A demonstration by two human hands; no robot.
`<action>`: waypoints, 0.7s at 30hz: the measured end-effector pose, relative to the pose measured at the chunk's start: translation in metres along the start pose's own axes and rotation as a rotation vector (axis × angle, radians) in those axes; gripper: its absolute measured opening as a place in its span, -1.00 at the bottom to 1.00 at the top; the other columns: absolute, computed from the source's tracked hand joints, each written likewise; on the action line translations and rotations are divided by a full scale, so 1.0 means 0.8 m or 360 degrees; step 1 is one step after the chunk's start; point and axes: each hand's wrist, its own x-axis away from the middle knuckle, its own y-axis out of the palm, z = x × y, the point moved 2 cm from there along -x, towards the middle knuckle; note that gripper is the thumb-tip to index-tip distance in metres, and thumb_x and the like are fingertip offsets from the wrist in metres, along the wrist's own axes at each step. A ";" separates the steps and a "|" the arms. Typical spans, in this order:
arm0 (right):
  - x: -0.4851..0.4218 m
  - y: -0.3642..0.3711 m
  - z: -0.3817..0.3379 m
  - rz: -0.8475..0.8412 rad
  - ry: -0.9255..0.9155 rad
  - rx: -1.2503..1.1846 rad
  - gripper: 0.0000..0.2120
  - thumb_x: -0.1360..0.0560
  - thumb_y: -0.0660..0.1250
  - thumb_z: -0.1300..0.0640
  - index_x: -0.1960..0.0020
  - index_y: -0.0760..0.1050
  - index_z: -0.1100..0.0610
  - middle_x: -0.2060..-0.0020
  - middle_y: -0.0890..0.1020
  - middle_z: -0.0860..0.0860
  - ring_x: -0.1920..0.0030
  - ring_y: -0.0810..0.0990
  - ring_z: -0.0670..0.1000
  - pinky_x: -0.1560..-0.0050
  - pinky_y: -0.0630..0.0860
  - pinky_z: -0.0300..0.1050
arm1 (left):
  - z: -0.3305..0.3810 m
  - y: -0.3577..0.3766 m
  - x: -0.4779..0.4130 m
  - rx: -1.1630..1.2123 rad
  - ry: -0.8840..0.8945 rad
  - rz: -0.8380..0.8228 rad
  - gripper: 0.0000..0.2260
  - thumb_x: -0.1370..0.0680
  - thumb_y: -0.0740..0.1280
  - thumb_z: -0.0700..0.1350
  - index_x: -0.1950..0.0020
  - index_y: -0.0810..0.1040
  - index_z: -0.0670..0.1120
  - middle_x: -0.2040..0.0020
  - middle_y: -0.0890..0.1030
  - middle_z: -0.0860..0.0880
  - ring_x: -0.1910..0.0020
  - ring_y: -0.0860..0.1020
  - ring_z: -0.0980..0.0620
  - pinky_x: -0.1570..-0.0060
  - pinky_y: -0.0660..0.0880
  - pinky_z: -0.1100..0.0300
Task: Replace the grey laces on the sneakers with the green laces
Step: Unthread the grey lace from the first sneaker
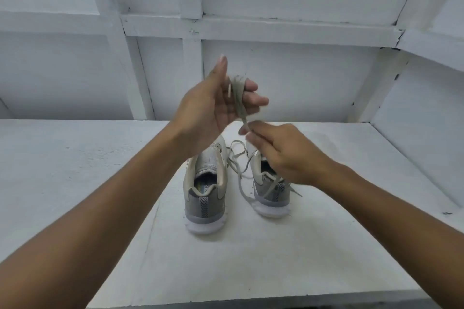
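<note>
Above two sneakers (206,198) (272,195), two hands (213,108) (283,155), grey lace (238,91)

One wide-angle view, worn on the person's head, faces forward and down onto the white tabletop (65,173). It sits close: the left hand (213,108) and right hand (283,155) fill the centre, the panelled wall (288,78) curving behind.

grey lace (238,98); left sneaker (208,183) and right sneaker (270,195) beige, grey heels, white soles; heel tab (204,207) black-and-white chevrons; white table (75,158) and wall (288,78).
</note>
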 end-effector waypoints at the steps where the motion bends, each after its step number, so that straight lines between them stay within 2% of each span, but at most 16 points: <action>1: 0.006 0.002 -0.007 -0.0086 -0.0026 0.0071 -0.74 -0.65 0.12 -0.02 -0.18 0.52 0.03 0.22 0.62 -0.02 0.26 0.52 -0.12 0.20 0.41 -0.10 | -0.001 -0.008 -0.002 -0.0266 0.0066 0.0109 -0.47 -0.65 -0.03 0.18 -0.03 0.56 -0.18 0.11 0.68 -0.12 -0.07 0.63 -0.11 -0.17 0.51 0.08; 3: 0.012 -0.009 -0.019 -0.0143 -0.0101 0.0126 -0.77 -0.65 0.13 0.00 -0.09 0.53 0.06 0.27 0.60 0.00 0.28 0.51 -0.08 0.23 0.43 -0.11 | -0.005 -0.018 0.001 -0.1064 0.0144 0.0181 -0.41 -0.60 -0.10 0.28 -0.12 0.59 -0.06 -0.08 0.67 0.02 -0.16 0.59 0.07 -0.30 0.41 0.07; 4: 0.011 -0.020 -0.021 -0.0103 -0.0123 0.0107 -0.79 -0.64 0.16 0.01 -0.04 0.54 0.07 0.32 0.58 -0.01 0.32 0.50 -0.08 0.27 0.42 -0.16 | -0.009 -0.019 0.005 -0.1393 0.0097 0.0107 -0.36 -0.58 -0.14 0.33 -0.11 0.61 0.00 -0.14 0.65 0.06 -0.18 0.56 0.12 -0.35 0.37 0.03; 5: 0.009 -0.034 -0.022 -0.0029 -0.0135 0.0079 -0.82 -0.63 0.20 0.04 0.00 0.54 0.08 0.38 0.55 -0.03 0.36 0.47 -0.09 0.33 0.38 -0.23 | -0.014 -0.020 0.008 -0.1604 0.0000 -0.0039 -0.31 -0.54 -0.18 0.39 -0.06 0.64 0.04 -0.15 0.65 0.07 -0.16 0.55 0.13 -0.36 0.36 -0.02; 7: 0.000 -0.060 -0.018 0.0162 -0.0164 0.0048 -0.87 -0.60 0.27 0.09 0.06 0.55 0.09 0.45 0.49 -0.04 0.41 0.41 -0.07 0.36 0.31 -0.27 | -0.026 -0.017 0.013 -0.1689 -0.0185 -0.0370 -0.26 -0.44 -0.21 0.48 0.14 0.66 0.09 0.01 0.70 0.03 -0.03 0.61 0.08 -0.27 0.43 -0.09; 9: -0.010 -0.071 -0.007 0.0350 -0.0168 0.0014 -0.87 -0.58 0.29 0.09 0.08 0.55 0.11 0.45 0.48 0.02 0.41 0.39 -0.05 0.33 0.32 -0.22 | -0.028 -0.004 0.017 -0.1256 -0.0285 -0.0625 -0.24 -0.46 -0.22 0.46 0.22 0.64 0.01 0.22 0.68 -0.06 0.12 0.64 -0.05 -0.14 0.50 -0.04; 11: -0.013 -0.059 0.004 0.0446 -0.0136 -0.0077 -0.82 -0.59 0.28 0.03 0.02 0.58 0.12 0.42 0.52 -0.03 0.40 0.43 -0.06 0.29 0.36 -0.20 | -0.014 0.010 0.014 -0.0409 -0.0342 -0.0680 -0.22 -0.52 -0.22 0.37 0.20 0.60 -0.16 0.35 0.62 -0.12 0.19 0.61 -0.11 -0.04 0.52 0.06; 13: -0.008 -0.028 0.010 0.0336 -0.0043 -0.0142 -0.77 -0.61 0.23 0.02 -0.12 0.59 0.10 0.39 0.55 -0.17 0.35 0.50 -0.17 0.24 0.39 -0.27 | 0.008 0.012 0.005 0.0173 -0.0218 -0.0443 -0.25 -0.58 -0.19 0.33 0.14 0.56 -0.21 0.33 0.62 -0.12 0.11 0.59 -0.13 -0.09 0.51 0.06; 14: -0.002 -0.012 0.010 0.0200 -0.0013 -0.0112 -0.77 -0.62 0.21 0.04 -0.19 0.56 0.07 0.38 0.54 -0.18 0.34 0.51 -0.17 0.25 0.39 -0.27 | 0.017 0.008 0.000 0.0217 -0.0146 -0.0271 -0.28 -0.59 -0.17 0.32 0.08 0.56 -0.22 0.25 0.65 -0.12 0.04 0.60 -0.14 -0.15 0.50 0.05; 15: 0.006 0.000 0.006 0.0052 -0.0030 -0.0035 -0.77 -0.63 0.19 0.05 -0.21 0.54 0.04 0.38 0.54 -0.14 0.35 0.50 -0.14 0.28 0.38 -0.26 | 0.021 -0.001 -0.006 0.0054 -0.0076 -0.0105 -0.30 -0.61 -0.15 0.31 0.01 0.56 -0.21 0.16 0.67 -0.12 -0.03 0.62 -0.12 -0.20 0.50 0.06; 16: 0.013 0.006 -0.001 -0.0054 -0.0092 0.0037 -0.77 -0.63 0.18 0.04 -0.21 0.53 0.03 0.38 0.54 -0.09 0.34 0.50 -0.09 0.30 0.37 -0.26 | 0.025 -0.010 -0.007 -0.0340 0.0004 0.0020 -0.30 -0.60 -0.15 0.32 -0.05 0.58 -0.18 0.07 0.69 -0.09 -0.08 0.62 -0.06 -0.23 0.48 0.06; 17: 0.019 0.003 -0.009 -0.0093 -0.0165 0.0062 -0.78 -0.62 0.19 0.03 -0.16 0.55 0.05 0.38 0.55 -0.06 0.34 0.50 -0.05 0.30 0.38 -0.26 | 0.025 -0.018 -0.008 -0.0919 0.0075 0.0050 -0.29 -0.58 -0.17 0.35 -0.07 0.60 -0.11 -0.01 0.68 -0.03 -0.10 0.62 0.01 -0.27 0.45 0.03; 18: 0.020 -0.008 -0.015 -0.0056 -0.0229 0.0044 -0.79 -0.60 0.19 0.04 -0.10 0.56 0.08 0.38 0.56 -0.01 0.34 0.50 -0.02 0.29 0.39 -0.25 | 0.021 -0.023 -0.004 -0.1436 0.0056 -0.0032 -0.25 -0.54 -0.22 0.39 -0.06 0.62 -0.04 -0.04 0.67 0.04 -0.10 0.61 0.06 -0.30 0.42 -0.02; 19: 0.017 -0.023 -0.018 0.0044 -0.0261 0.0008 -0.80 -0.59 0.21 0.05 -0.04 0.57 0.12 0.39 0.57 0.02 0.34 0.51 0.00 0.28 0.41 -0.23 | 0.013 -0.025 0.000 -0.1749 -0.0073 -0.0235 -0.22 -0.50 -0.27 0.40 -0.02 0.63 -0.02 -0.01 0.67 0.08 -0.08 0.60 0.09 -0.31 0.41 -0.06; 20: 0.011 -0.040 -0.015 0.0183 -0.0266 -0.0013 -0.81 -0.58 0.23 0.07 0.00 0.57 0.15 0.40 0.56 0.03 0.35 0.51 0.01 0.28 0.41 -0.22 | 0.003 -0.024 0.006 -0.1765 -0.0275 -0.0449 -0.21 -0.48 -0.28 0.38 0.01 0.63 -0.04 0.05 0.67 0.05 -0.05 0.61 0.07 -0.31 0.41 -0.08; 21: 0.004 -0.056 -0.011 0.0319 -0.0258 -0.0023 -0.82 -0.58 0.25 0.10 0.01 0.57 0.18 0.41 0.55 0.02 0.36 0.50 0.01 0.29 0.40 -0.22 | -0.005 -0.020 0.012 -0.1533 -0.0471 -0.0653 -0.20 -0.47 -0.27 0.37 0.02 0.62 -0.11 0.11 0.68 -0.01 -0.02 0.63 0.01 -0.29 0.44 -0.05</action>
